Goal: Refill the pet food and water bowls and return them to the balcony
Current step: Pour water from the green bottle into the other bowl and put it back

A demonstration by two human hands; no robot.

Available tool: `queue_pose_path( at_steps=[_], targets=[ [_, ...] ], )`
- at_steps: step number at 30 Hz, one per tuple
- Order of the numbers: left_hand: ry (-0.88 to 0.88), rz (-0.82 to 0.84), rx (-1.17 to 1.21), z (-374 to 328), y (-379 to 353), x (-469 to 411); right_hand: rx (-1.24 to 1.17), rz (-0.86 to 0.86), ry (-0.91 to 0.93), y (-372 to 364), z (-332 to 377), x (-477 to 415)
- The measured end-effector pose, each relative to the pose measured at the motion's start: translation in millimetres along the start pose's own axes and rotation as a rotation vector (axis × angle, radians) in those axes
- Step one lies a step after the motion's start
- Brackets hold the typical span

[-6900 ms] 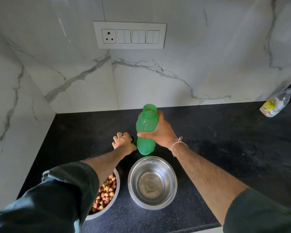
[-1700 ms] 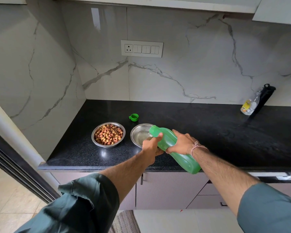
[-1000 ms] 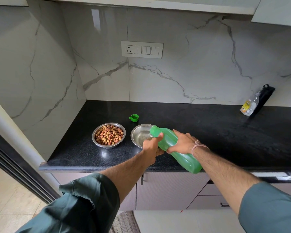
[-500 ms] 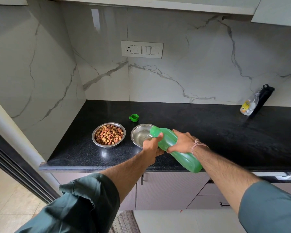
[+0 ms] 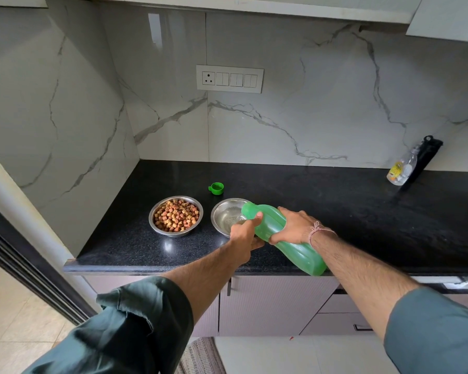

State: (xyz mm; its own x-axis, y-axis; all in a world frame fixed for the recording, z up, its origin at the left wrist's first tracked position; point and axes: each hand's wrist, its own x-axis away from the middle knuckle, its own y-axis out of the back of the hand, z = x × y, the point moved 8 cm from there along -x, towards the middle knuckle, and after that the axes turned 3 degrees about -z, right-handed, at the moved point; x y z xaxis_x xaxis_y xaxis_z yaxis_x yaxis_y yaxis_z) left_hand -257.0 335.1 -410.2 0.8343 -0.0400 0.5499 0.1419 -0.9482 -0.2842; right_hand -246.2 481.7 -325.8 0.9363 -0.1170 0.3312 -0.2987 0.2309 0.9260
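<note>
A green plastic bottle (image 5: 295, 247) is tipped over, its open mouth above a steel water bowl (image 5: 222, 213) on the black counter. Water runs from it into the bowl. My right hand (image 5: 292, 225) grips the bottle's middle from above. My left hand (image 5: 245, 236) holds the bottle near its neck, thumb on the mouth end. Left of the water bowl stands a second steel bowl (image 5: 175, 215) filled with brown kibble. The bottle's green cap (image 5: 216, 188) lies on the counter behind the bowls.
The black counter (image 5: 335, 206) runs right along a marble wall that bears a switch panel (image 5: 229, 79). A small clear bottle (image 5: 401, 171) and a black object (image 5: 423, 163) lean at the back right. Cabinets lie below, a marble side wall to the left.
Since 6.9 s ago the bottle went from upright to tipped over the water bowl, and the cap was set down. In the last second the hands and bottle barely moved.
</note>
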Motion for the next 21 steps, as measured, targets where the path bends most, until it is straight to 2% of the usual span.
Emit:
queue_pose_path(
  at_steps=[21],
  targets=[
    [-0.023,0.011,-0.008,4.1,0.0,-2.7,0.011,0.011,0.002,2.6,0.2,1.0]
  ],
)
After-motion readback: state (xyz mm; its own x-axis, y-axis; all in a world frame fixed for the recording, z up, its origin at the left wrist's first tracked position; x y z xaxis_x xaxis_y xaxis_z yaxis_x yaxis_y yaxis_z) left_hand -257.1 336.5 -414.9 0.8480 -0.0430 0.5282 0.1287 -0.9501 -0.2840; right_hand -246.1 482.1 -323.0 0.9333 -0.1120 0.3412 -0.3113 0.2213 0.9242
